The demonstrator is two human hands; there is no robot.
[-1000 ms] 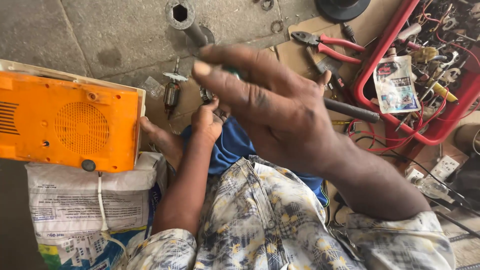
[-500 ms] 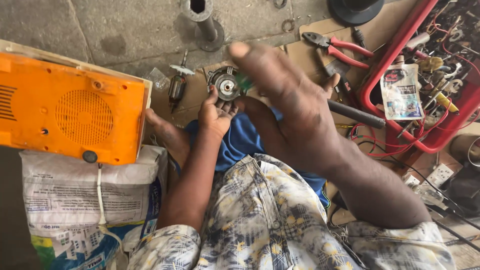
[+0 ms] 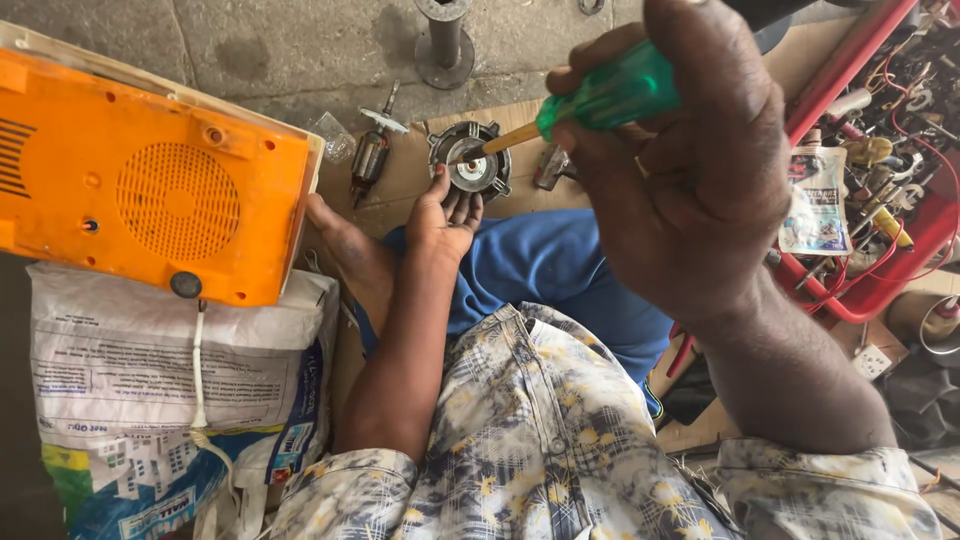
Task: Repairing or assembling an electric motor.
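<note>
The round metal motor part [image 3: 470, 165] sits at the fingertips of the left hand [image 3: 447, 215], out past the person's knee and over a sheet of brown cardboard [image 3: 400, 185] on the floor. The left hand is under the part, fingers curled up around its lower edge, so it is closed on the part. The part is grey and dark, with a shiny ring in the middle.

The right hand [image 3: 690, 170] is close to the camera and looks very big. Its fingers are wrapped tight around the green handle of a screwdriver [image 3: 590, 105]. The thin shaft of the screwdriver slants down to the left, and its tip touches the middle of the motor part.

Just to the left of the part, a small motor rotor [image 3: 370, 155] with a copper-coloured body lies on the cardboard. A big orange box [image 3: 150, 190] with a round grille rests on a white printed sack [image 3: 150, 390] on the left. A grey metal post [image 3: 443, 40] stands on the concrete floor above the part. On the right, a red tray [image 3: 880, 290] is full of wires and small parts. The person wears a patterned shirt and blue trousers.
</note>
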